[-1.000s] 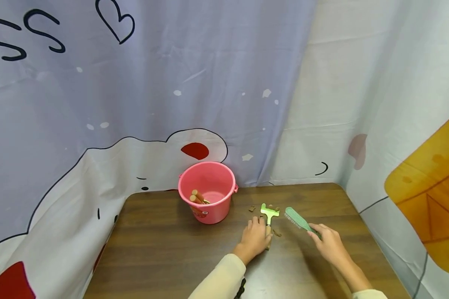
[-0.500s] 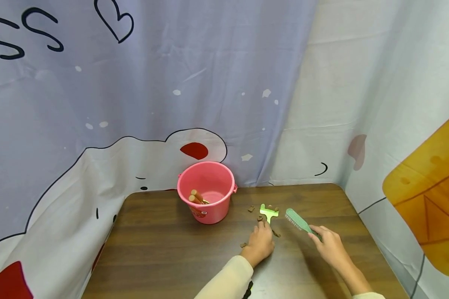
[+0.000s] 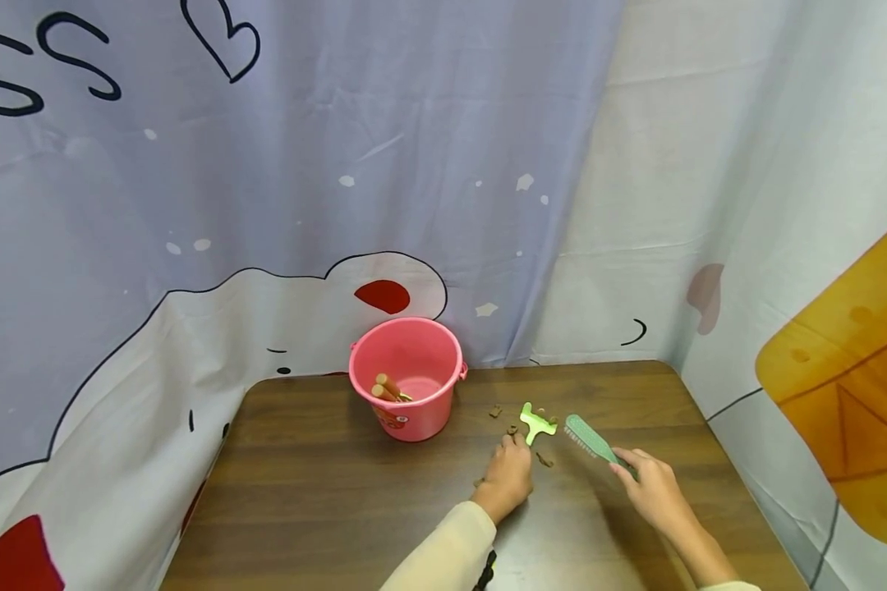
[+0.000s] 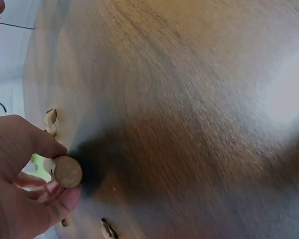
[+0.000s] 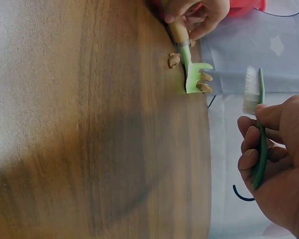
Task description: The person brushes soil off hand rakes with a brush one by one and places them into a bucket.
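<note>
My left hand (image 3: 507, 476) grips the wooden handle of a small green toy rake (image 3: 537, 424). In the left wrist view, thumb and fingers close around the round end of that handle (image 4: 69, 172). The rake's toothed head (image 5: 193, 79) lies at the table's far side, with brown curled bits by its teeth. To the right, my right hand (image 3: 654, 488) holds a green brush (image 3: 590, 436) by its handle, above the table. White bristles (image 5: 250, 91) show in the right wrist view, apart from the rake.
A pink bucket (image 3: 439, 414) stands at the back of the wooden table (image 3: 303, 492), with wooden-handled tools (image 3: 384, 389) inside. Loose brown bits (image 3: 544, 460) lie around the rake. A printed curtain (image 3: 414, 164) hangs behind the table edge.
My left hand has gone from lying beside the rake handle to gripping it, and the rake head has swung slightly right. The right hand with the brush stays nearly still.
</note>
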`<state>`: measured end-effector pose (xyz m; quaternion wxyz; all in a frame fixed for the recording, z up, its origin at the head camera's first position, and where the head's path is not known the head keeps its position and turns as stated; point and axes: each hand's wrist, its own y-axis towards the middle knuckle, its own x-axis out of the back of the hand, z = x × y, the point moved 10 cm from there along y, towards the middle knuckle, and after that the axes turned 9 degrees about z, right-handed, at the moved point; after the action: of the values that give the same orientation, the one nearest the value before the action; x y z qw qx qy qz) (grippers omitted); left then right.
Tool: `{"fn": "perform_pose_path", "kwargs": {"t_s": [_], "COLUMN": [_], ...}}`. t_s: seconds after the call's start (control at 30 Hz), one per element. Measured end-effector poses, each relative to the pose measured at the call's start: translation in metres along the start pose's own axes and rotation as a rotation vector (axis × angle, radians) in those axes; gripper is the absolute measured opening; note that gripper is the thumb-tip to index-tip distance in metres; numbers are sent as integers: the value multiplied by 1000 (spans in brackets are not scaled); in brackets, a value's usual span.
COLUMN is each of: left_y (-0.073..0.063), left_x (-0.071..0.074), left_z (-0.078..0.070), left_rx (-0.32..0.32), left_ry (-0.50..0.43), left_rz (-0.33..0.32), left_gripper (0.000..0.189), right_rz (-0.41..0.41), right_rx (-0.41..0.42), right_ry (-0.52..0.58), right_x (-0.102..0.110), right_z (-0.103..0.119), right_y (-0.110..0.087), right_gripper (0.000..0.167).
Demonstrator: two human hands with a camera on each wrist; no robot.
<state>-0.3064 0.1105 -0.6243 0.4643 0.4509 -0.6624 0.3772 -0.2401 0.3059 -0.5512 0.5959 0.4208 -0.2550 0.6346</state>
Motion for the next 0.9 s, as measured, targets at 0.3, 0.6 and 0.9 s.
{"fn": "perform_pose_path", "kwargs": {"t_s": [0.3,0.6,0.9], "left_y": [-4,-3,-2], "left_x": [9,8,6], "left_z": [9,20,25], "left_rx": [-9,-2,25], "left_ry": [110,157,209], "left_rz": [-53,-32,-65], "left_gripper": [57,38,27], "right_rz": [36,56,59], "right_rx": [-13,-7,-7], "right_ry": [33,38,36], "right_x": [-9,-13,-16], "right_z": [0,-1,-4], "right_y": [2,2,2], "right_gripper": [31,33,33]}}
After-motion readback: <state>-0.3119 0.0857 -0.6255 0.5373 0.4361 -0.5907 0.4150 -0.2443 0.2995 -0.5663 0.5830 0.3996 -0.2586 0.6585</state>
